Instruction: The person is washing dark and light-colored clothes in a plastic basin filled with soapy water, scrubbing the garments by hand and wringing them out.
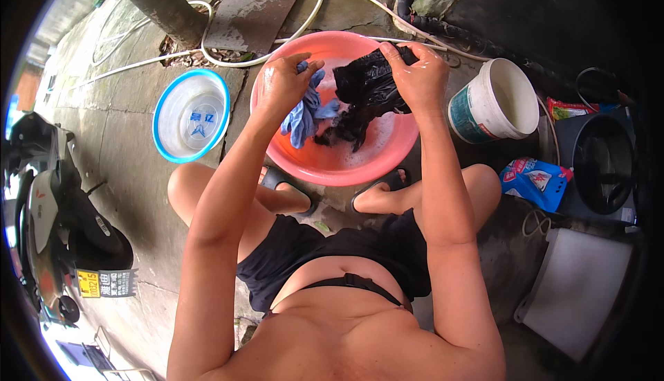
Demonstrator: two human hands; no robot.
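A pink plastic basin (340, 177) with sudsy water stands on the ground between my feet. Over its left side, my left hand (287, 81) grips a wet blue cloth (303, 116), which hangs down in folds. My right hand (421, 72) pinches a wet black cloth (365, 77) by its upper right edge, above the right side of the basin. The black cloth's lower part droops towards the suds, beside the blue cloth. Both hands look wet. Whether the cloths' lower ends touch the water, I cannot tell.
A blue-rimmed basin (191, 155) sits left, a white bucket (511, 98) right. Near the bucket lie a blue detergent pouch (537, 181) and a dark appliance (604, 165). A pale hose (316, 4) loops behind, past a post (161, 4). A scooter (62, 215) stands far left.
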